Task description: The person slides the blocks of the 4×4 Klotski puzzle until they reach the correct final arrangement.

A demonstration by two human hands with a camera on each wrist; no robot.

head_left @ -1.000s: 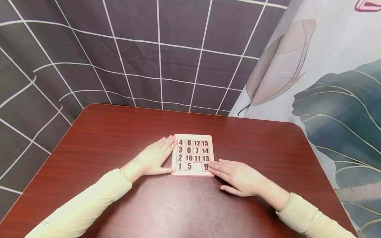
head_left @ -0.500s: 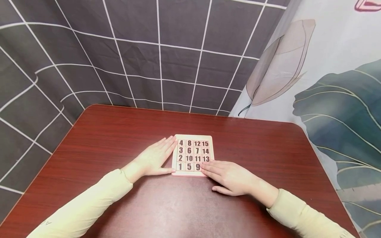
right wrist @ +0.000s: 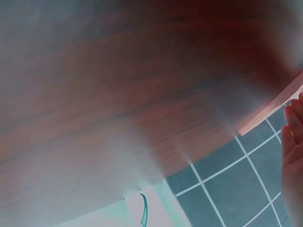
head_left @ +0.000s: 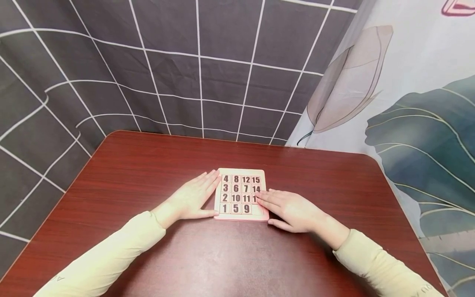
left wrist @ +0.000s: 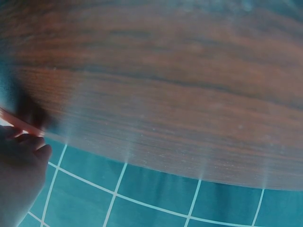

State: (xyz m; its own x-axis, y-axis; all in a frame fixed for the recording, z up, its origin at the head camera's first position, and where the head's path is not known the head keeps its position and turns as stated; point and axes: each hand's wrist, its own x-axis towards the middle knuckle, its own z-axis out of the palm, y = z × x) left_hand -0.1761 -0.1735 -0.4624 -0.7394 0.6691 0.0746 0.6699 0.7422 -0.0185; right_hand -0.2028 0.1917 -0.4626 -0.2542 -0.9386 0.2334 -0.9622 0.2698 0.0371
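Note:
A number slide puzzle (head_left: pixel 241 171) with a pale frame lies flat on the table, its tiles printed with black numerals. Along its left edge my left hand (head_left: pixel 191 197) rests with straight fingers at the upper corner and thumb at the lower one. My right hand (head_left: pixel 295 209) reaches in from the right, straight fingertips on the 13 tile (head_left: pixel 254 198), hiding part of its numeral. The bottom row reads 1, 5, 9 (head_left: pixel 246 209), with a vacant slot at its right end. Each wrist view catches only part of a hand and the puzzle's edge.
The puzzle sits on a reddish-brown wood-grain table (head_left: pixel 167 156). Behind it hangs a dark grey curtain (head_left: pixel 222 78) with white grid lines. A pale curtain (head_left: pixel 345 115) printed with leaves hangs at the right.
My right hand slid the 9 tile left into the gap beside 5, so the gap now lies at the bottom right. It then moved up to the 13 tile. My left hand stayed put.

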